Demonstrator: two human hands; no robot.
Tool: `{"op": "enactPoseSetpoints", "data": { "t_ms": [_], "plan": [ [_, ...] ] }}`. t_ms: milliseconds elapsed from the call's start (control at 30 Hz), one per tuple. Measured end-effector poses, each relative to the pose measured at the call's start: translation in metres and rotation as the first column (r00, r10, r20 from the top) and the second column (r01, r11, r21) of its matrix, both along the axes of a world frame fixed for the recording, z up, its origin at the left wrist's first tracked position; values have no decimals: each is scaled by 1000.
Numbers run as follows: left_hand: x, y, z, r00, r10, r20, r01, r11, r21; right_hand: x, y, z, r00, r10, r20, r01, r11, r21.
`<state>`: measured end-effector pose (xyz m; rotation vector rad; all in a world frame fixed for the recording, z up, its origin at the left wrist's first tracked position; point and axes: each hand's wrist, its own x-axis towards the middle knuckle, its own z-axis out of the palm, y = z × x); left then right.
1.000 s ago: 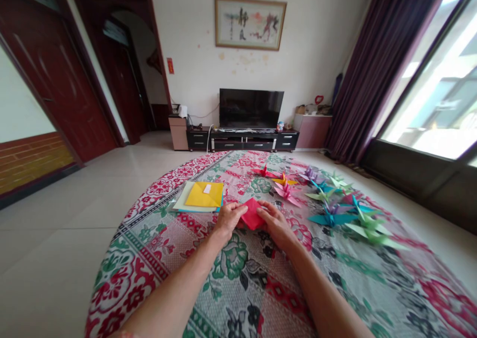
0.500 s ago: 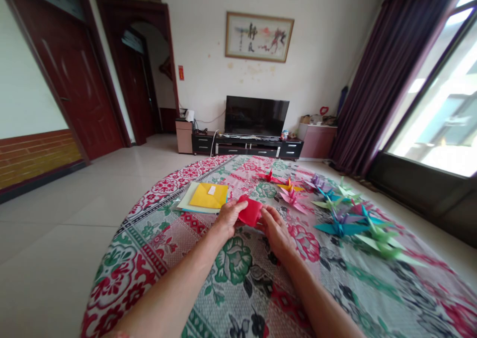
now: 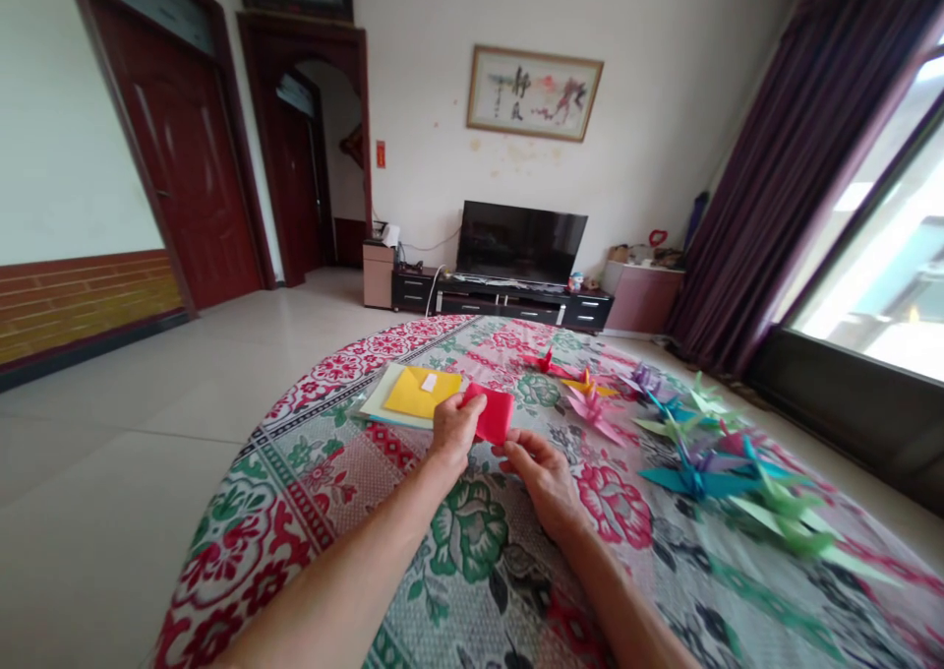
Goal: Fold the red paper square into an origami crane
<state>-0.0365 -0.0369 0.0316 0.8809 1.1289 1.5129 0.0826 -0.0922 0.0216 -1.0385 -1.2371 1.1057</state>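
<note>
Half done at most, seemingly: clamping red paper (image 3: 495,417) in the left hand (image 3: 452,425), apparently nipping its near right corner with the right hand (image 3: 542,469), midway between the table's (image 3: 324,467) side edges; showing finished cranes (image 3: 697,474) toward the right edge, leaving yellow paper (image 3: 410,394) unshaped toward the left.

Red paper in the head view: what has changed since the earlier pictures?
The red paper has turned from a point-up diamond to a squarer stance. The right grip has shifted from its right corner to its lower right corner. The left grip stays on its left side; the yellow paper lies as before.
</note>
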Motion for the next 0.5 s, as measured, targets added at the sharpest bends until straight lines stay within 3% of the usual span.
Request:
{"op": "enactPoseSetpoints", "data": {
  "t_ms": [167, 367, 500],
  "plan": [
    [-2, 3, -3, 976, 83, -202, -67, 994, 83, 1, 3, -2, 999, 21, 25, -19, 998, -55],
    [-3, 3, -3, 959, 63, -278, -38, 995, 95, 2, 8, -8, 999, 35, 15, -33, 996, -80],
    [-1, 6, 5, 940, 30, -340, 3, 996, 94, 4, 10, -9, 991, 69, -115, -83, 989, -121]
  ]
}}
